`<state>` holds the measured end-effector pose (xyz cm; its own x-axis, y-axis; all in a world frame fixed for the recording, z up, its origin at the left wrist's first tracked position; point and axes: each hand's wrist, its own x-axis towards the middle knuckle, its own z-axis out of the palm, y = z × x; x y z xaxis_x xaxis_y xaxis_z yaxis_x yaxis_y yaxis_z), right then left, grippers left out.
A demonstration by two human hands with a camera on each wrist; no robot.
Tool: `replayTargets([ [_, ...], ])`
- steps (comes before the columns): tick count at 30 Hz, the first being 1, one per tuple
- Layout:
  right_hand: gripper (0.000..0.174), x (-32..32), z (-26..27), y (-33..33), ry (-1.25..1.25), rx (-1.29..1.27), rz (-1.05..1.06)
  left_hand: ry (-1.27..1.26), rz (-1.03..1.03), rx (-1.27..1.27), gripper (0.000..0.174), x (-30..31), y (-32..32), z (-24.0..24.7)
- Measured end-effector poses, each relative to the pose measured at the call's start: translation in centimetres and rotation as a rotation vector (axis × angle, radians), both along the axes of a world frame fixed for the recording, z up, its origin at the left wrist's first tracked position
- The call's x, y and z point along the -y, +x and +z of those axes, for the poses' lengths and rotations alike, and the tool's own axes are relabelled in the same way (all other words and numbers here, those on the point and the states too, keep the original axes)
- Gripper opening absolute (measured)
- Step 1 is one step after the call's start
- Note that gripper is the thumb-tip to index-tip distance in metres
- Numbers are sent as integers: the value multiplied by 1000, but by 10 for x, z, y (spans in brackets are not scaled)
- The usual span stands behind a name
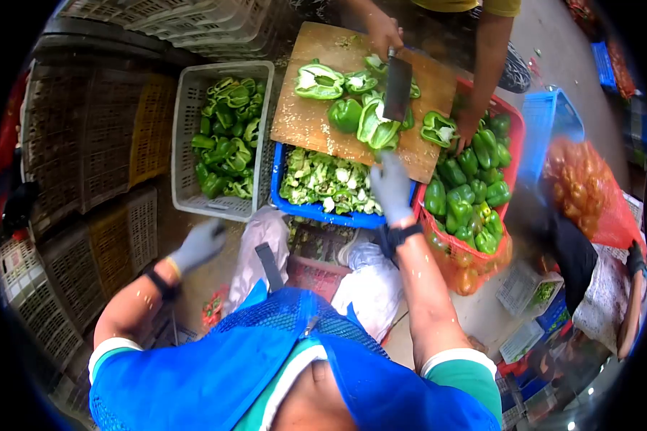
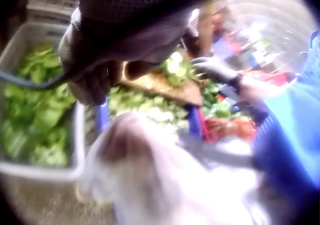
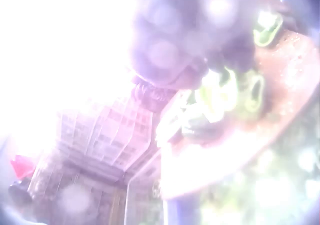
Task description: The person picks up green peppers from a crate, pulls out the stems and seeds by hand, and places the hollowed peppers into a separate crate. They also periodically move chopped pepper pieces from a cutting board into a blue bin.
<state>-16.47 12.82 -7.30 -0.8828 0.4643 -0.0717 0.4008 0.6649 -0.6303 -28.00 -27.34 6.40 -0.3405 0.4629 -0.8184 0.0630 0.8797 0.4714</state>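
Observation:
My gloved left hand (image 1: 200, 246) hangs beside the white crate, holding nothing; in the left wrist view the gloved hand (image 2: 120, 40) has its fingers bent loosely downward. My gloved right hand (image 1: 392, 188) reaches over the front edge of the wooden cutting board (image 1: 295, 115), its fingertips close to a halved green pepper (image 1: 376, 129); whether they touch is unclear. Glare and blur cover much of the right wrist view, where the hand (image 3: 185, 40) looms dark above cut peppers (image 3: 217, 97). Several halved peppers and one rounded pepper (image 1: 345, 115) lie on the board.
Across the board, another person's hand (image 1: 384, 34) grips a cleaver (image 1: 397, 90); their other hand reaches into the red crate (image 1: 517, 136) of whole peppers. A blue crate (image 1: 323, 213) holds pale pepper scraps under the board. The white crate (image 1: 182, 136) holds cut peppers.

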Motion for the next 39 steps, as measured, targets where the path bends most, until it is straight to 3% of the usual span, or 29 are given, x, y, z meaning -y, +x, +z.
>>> replayTargets([
  [2, 34, -18, -35, -38, 80, 147, -246, 253, 125, -307, 22, -71, -21, -78],
  [3, 38, -22, -50, -48, 69, 232, -380, 347, 265, -133, 25, -111, -26, -106],
  [5, 43, -29, -68, -54, -40, 97, -485, 493, 398, 4, 33, -183, -26, -168],
  [8, 39, -33, -72, -53, -58, -32, -529, 514, 823, 507, 45, -276, -12, -187],
  [9, 38, -32, -72, -47, -68, -105, -500, 554, 873, 636, 50, -288, -7, -200],
  [11, 33, -26, -72, -32, -85, -300, -433, 581, 1088, 521, 40, -305, 16, -192],
  [14, 34, -12, -75, 12, -446, -331, -153, 930, 956, 973, 40, -280, 45, -211],
  [15, 34, 9, -50, 30, -178, -218, -173, 1022, 881, 799, 41, -264, 61, -197],
  [16, 43, 25, -32, 50, 0, -48, -146, 954, 853, 625, 43, -247, 82, -179],
  [18, 61, 86, 27, 85, 357, -128, -193, 939, 801, 517, 49, -206, 130, -144],
  [19, 75, 93, 38, 103, 546, -240, 35, 926, 723, 559, 54, -186, 148, -134],
  [20, 75, 105, 42, 117, 617, -82, 180, 832, 701, 552, 56, -167, 168, -122],
  [22, 71, 127, 34, 150, 602, -56, 357, 831, 641, 561, 55, -133, 195, -110],
  [23, 64, 134, 28, 164, 716, -210, 406, 807, 600, 570, 55, -119, 206, -105],
  [24, 60, 142, 30, 177, 752, -86, 433, 785, 566, 583, 54, -109, 217, -101],
  [26, 55, 148, 25, 187, 825, -111, 415, 812, 538, 587, 53, -99, 228, -100],
  [29, 53, 154, 47, 188, 698, 5, 369, 865, 526, 554, 49, -96, 228, -108],
  [32, 37, 151, 40, 183, 372, -100, 113, 784, 550, 652, 47, -80, 225, -98],
  [34, 26, 133, 9, 159, 78, -765, -28, 822, 571, 749, 47, -73, 214, -98],
  [36, 31, 117, 18, 152, -753, -609, -301, 845, 611, 756, 48, -66, 200, -91],
  [38, 39, 84, -6, 134, -656, -546, -236, 876, 762, 763, 50, -50, 174, -97],
  [39, 41, 69, -4, 128, -632, -299, -188, 970, 806, 626, 53, -38, 158, -98],
])
